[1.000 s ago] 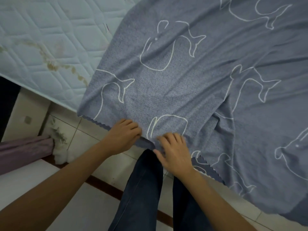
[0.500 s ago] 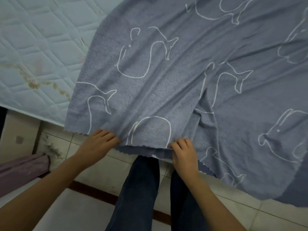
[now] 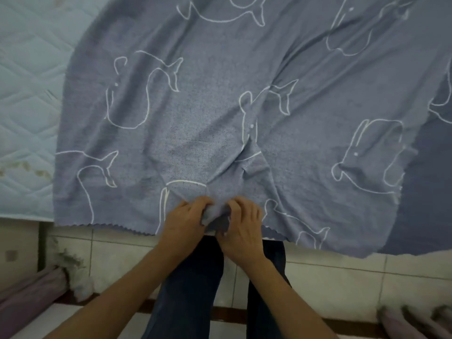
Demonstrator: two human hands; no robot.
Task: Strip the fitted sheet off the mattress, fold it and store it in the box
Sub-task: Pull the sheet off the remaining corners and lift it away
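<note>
Below and left of the left hand (image 3: 182, 222), pale glossy square floor tiles (image 3: 117, 255) with grey grout lines, dimly lit. Lower still, under the right hand (image 3: 244, 228), a dark brown floor strip (image 3: 232, 311). Far left of the left hand, a beige wall panel (image 3: 22, 241); beneath it, mauve bunched cloth (image 3: 29, 294) beside a grey-white fluffy clump (image 3: 82, 288). Low right of the right hand, more mauve folds (image 3: 411, 324).

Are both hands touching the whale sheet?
Touching. The head view shows the left hand and the right hand side by side, fingers curled into a bunch of the sheet at its near edge.
</note>
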